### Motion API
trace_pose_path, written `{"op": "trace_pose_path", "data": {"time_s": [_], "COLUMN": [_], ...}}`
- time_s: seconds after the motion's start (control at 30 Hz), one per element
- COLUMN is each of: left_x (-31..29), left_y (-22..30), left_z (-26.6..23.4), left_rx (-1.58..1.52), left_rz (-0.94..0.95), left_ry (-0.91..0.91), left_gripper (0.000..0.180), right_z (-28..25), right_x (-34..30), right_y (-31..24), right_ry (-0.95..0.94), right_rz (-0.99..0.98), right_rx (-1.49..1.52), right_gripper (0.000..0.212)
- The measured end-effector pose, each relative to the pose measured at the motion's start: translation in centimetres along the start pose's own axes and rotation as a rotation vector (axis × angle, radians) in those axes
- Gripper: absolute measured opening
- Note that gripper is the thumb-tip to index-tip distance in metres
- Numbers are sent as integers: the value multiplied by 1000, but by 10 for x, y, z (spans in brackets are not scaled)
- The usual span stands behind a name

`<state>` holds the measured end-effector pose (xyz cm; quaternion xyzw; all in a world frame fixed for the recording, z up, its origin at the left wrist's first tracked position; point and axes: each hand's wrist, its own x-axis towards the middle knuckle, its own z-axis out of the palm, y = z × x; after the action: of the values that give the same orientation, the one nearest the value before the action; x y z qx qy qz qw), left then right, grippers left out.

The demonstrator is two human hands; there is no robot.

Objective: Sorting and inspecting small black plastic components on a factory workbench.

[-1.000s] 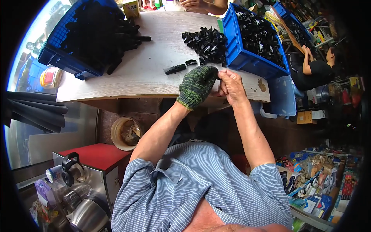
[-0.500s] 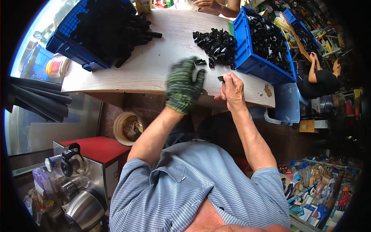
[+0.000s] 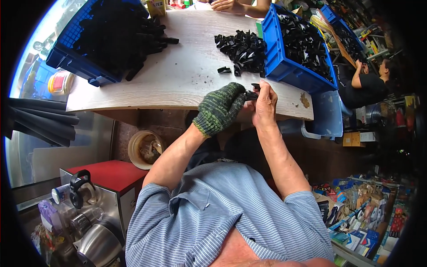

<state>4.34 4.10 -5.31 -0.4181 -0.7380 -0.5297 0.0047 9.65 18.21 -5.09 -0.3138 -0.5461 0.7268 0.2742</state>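
Observation:
My left hand (image 3: 219,109), in a green and black knitted glove, is closed on a small black plastic piece (image 3: 251,95) near the front edge of the table (image 3: 178,82). Bare and closed too, my right hand (image 3: 266,106) pinches a black plastic piece (image 3: 255,86) between thumb and fingers. The two hands meet at these pieces, and the fingers partly hide them. Just beyond lies a loose heap of black plastic pieces (image 3: 242,50), with a single black piece (image 3: 224,70) apart at its near side.
Against the heap stands a blue bin (image 3: 291,69) full of similar pieces. A blue crate (image 3: 71,66) at the left holds longer black parts, some spilling onto the table. Another person's hand (image 3: 229,6) rests at the far edge. A bucket (image 3: 133,149) stands on the floor.
My left hand has come from beside the heap back toward me and now meets the right hand, with a black plastic piece in its fingers. The right hand keeps its pinch.

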Motion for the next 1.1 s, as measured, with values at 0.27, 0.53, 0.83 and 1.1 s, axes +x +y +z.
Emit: {"op": "trace_pose_path", "data": {"time_s": [0.27,0.53,0.83,1.1], "left_x": [4,10,22,53], "left_y": [4,25,-12,-46], "left_z": [13,56,30,-11], "left_rx": [-182,-139,-57,724], "left_rz": [-243,-280,-38,80], "left_ry": [91,227,310,27], "left_gripper": [21,39,20,10], "right_z": [-1,-26,-16,-117], "right_x": [-1,9,0,65], "right_y": [8,18,2,-57], "right_ry": [-88,-158,-78,396], "right_rz": [-115,-166,-103,48], "right_rx": [14,11,-28,95], "right_gripper": [30,24,28,42]}}
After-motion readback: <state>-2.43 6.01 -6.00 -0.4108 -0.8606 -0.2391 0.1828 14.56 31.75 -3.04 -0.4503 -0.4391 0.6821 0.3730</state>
